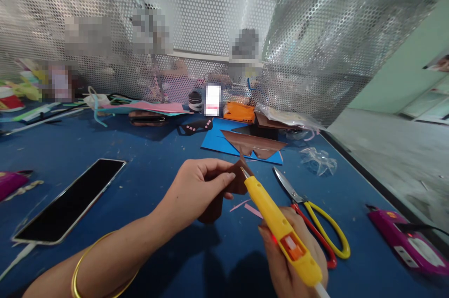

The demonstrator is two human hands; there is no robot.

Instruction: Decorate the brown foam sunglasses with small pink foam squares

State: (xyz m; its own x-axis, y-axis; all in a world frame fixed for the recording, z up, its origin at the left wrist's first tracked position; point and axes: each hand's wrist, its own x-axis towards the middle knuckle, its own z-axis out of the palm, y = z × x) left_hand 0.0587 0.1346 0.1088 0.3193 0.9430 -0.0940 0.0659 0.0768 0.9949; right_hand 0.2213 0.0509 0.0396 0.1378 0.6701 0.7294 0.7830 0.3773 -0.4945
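Pinched between the thumb and fingers of my left hand (199, 185) is a folded piece of brown paper (239, 181), held above the blue table. My right hand (294, 246) is wrapped round a yellow hot glue gun (273, 214), whose metal nozzle is at the paper's right edge; I cannot tell whether it touches. A red light glows by my right fingers. Scissors (298, 199) with one red and one yellow handle lie just beyond my right hand, partly hidden by it. Small pink paper strips (253, 210) rest on the table between my hands.
A phone (70, 204) with a cable lies at left. Brown cut paper (254, 143) rests on a blue sheet (213, 141). Crumpled clear plastic (318, 161) and a purple device (407, 239) are at right, near the table edge. Perforated metal sheeting (210, 17) stands behind.
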